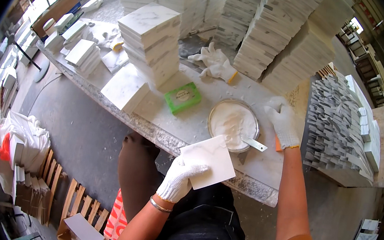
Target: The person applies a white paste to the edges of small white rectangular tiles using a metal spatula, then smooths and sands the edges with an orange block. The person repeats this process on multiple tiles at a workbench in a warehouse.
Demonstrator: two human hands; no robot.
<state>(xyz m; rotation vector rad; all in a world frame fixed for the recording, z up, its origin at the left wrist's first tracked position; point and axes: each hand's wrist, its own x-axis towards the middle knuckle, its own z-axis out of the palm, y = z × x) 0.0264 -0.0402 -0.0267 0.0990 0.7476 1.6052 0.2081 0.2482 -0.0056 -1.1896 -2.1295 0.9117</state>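
Gloved left hand (178, 179) gripping a square white marble tile (209, 161) over the bench edge, gloved right hand (283, 123) resting on the dusty stone workbench (162, 133), something orange, perhaps a tool, under its palm, round bowl of white paste (233, 123) with a scraper (254, 143) between them, green box (182, 97), stacked tiles (152, 39) behind.

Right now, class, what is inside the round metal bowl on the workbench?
The bowl holds a white paste or powder, with a flat metal tool resting in it, handle over the rim. The white fill hides the bowl's bottom and the tool's tip. The right hand is beside it.
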